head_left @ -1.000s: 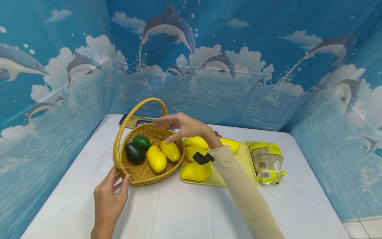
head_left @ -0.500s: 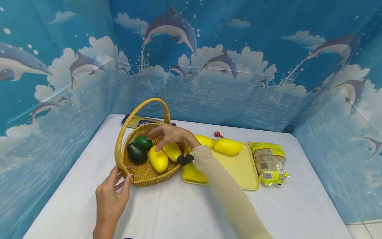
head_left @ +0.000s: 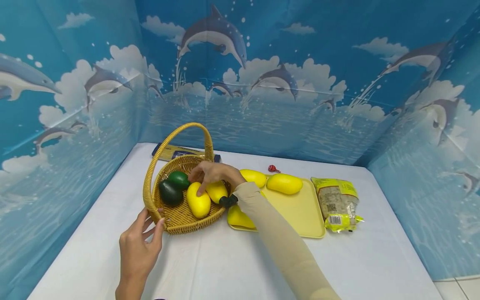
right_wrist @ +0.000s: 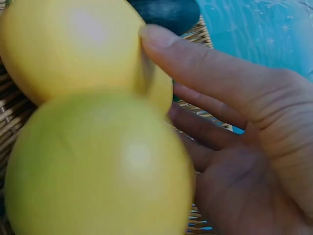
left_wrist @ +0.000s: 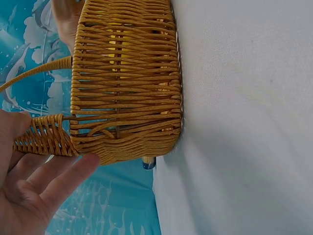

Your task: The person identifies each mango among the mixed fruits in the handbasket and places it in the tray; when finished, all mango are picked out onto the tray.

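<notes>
A wicker basket (head_left: 193,227) with a tall arched handle stands at the left, holding two yellow mangoes and two dark green avocados (head_left: 170,193). My left hand (head_left: 138,249) grips it where the handle meets the near left rim; in the left wrist view, thumb and fingers lie on either side of the woven handle base (left_wrist: 45,134). My right hand (head_left: 214,173) reaches inside and grasps the left mango (head_left: 198,205). Its thumb (right_wrist: 164,40) presses that mango's side, while the fingers curl behind it, partly hidden. The other mango (head_left: 216,191) lies beside it, under the wrist.
Right of the basket, a pale yellow tray (head_left: 300,216) carries several more mangoes (head_left: 285,183), some partly covered by my right sleeve (head_left: 279,237). A grain bag (head_left: 335,202) lies beyond it. Behind are a red lollipop (head_left: 272,168) and a pasta packet (head_left: 166,153).
My right hand has moved left and down into the basket, from above the right mango to the left one, and its fingers have closed around it. The left hand keeps its hold.
</notes>
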The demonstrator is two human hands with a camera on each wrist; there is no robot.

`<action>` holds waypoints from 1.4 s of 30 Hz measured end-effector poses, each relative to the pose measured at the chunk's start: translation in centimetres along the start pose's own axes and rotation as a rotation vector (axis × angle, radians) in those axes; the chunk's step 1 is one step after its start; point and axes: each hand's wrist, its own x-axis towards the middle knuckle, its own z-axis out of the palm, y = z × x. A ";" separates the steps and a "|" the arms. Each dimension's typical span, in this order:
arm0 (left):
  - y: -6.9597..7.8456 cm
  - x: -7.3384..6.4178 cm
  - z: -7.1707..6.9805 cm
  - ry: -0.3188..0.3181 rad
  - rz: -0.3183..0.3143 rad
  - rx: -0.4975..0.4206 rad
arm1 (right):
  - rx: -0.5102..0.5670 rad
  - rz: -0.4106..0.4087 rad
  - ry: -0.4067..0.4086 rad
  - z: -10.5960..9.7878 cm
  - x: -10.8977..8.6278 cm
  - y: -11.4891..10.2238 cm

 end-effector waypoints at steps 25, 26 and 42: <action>0.5 -0.5 1.6 0.025 -0.017 0.033 | -0.252 -0.004 -0.135 -0.5 -0.5 -0.8; 0.5 -0.5 1.6 0.026 -0.019 0.034 | -0.263 -0.010 -0.138 -0.5 -0.5 -0.9; 0.9 -0.7 2.6 0.041 -0.040 0.044 | -0.356 -0.078 -0.143 -1.0 -2.2 -3.3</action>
